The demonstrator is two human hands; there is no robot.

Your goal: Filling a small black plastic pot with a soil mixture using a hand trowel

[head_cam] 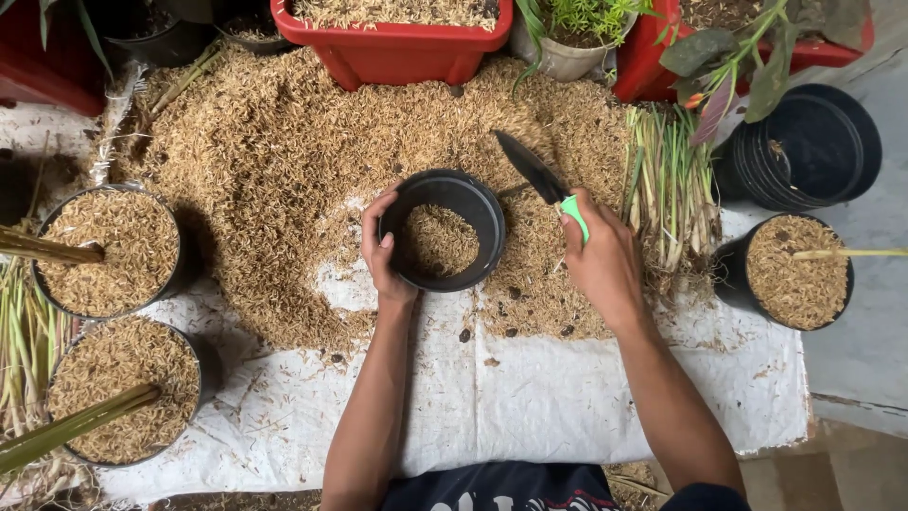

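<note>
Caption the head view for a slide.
Left hand steadies a black pot of husk; right hand holds a green-handled knife.

A single view is given, taken from a camera worn on the head and directed almost straight down over the forearms onto a white sheet (530, 397) spread with a husk pile (284, 161). The work is seen from close range, at about arm's length, with the far edge of the frame closed off by a red planter (397, 47). No second view is provided, so no part of the scene is shared.
</note>
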